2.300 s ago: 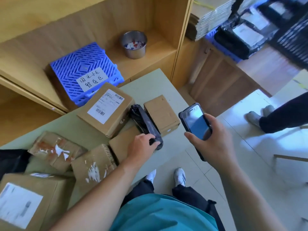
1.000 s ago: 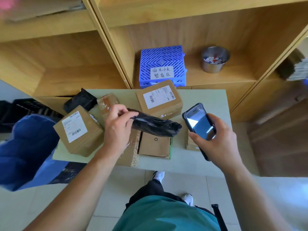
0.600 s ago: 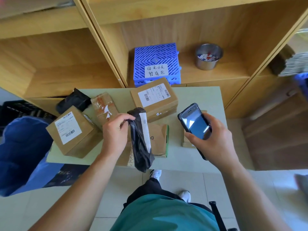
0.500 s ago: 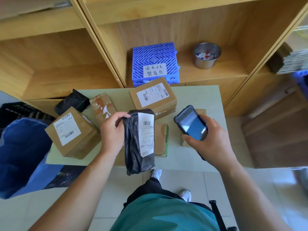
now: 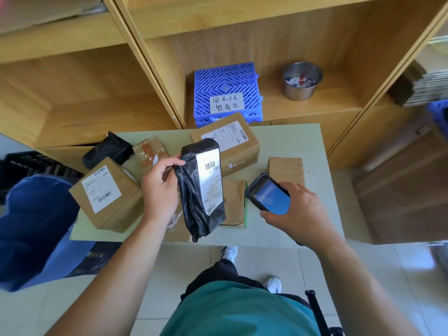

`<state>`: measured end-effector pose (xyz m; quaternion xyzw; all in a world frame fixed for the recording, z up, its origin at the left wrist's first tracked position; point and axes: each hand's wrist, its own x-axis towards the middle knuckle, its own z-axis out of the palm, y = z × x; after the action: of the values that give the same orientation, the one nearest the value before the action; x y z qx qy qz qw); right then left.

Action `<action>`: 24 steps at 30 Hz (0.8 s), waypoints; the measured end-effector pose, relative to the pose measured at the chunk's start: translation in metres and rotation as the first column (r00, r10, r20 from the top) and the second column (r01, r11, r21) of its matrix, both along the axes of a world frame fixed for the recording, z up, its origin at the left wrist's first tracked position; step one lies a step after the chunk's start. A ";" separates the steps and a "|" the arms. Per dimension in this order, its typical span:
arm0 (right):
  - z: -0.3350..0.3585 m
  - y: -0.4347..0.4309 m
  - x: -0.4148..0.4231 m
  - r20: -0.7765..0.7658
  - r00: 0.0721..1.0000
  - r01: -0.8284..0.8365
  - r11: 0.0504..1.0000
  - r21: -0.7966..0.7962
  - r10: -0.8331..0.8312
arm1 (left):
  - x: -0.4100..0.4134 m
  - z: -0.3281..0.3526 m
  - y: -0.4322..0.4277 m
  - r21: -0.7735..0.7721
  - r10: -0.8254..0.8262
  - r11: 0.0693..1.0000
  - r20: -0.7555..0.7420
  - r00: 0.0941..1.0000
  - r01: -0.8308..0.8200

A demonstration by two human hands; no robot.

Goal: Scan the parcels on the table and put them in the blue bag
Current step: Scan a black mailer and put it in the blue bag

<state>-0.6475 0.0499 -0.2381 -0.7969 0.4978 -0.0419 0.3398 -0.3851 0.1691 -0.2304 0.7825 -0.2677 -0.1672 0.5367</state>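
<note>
Black parcel (image 5: 201, 190) is held up over the table's (image 5: 291, 146) near-middle, label facing up. Left hand (image 5: 160, 190) pinches its upper left edge, thumb and fingers curled on the plastic. Right hand (image 5: 298, 214) wraps a scanner (image 5: 269, 196), screen up, over the table's near right, just beside the parcel, not touching it. On the table: far box (image 5: 225, 144) with label, left box (image 5: 106, 195) with label, plain box (image 5: 286, 169) right, black pouch (image 5: 106, 151) far left corner. Blue bag (image 5: 31, 226) sits off the table's left end. Blue crate (image 5: 226, 88) and steel cup (image 5: 301, 80) are on the shelf behind the table.
</note>
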 end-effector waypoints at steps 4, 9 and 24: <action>0.003 0.008 -0.002 -0.004 1.000 0.001 1.000 0.008 -0.001 | 0.002 -0.002 0.007 0.004 0.030 1.000 -0.006 1.000 -0.030; 0.002 0.019 -0.003 0.004 1.000 -0.010 1.000 0.028 0.010 | 0.002 0.000 0.021 0.000 0.044 0.999 0.018 0.999 -0.044; 0.008 0.100 0.077 0.142 0.985 -0.097 0.995 -0.021 0.099 | 0.062 0.015 0.127 -0.024 0.141 0.990 0.019 0.990 -0.141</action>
<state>-0.5704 0.1498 -0.2301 -0.8177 0.4323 -0.0855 0.3704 -0.3233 0.2959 -0.2150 0.7950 -0.2191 -0.1179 0.5532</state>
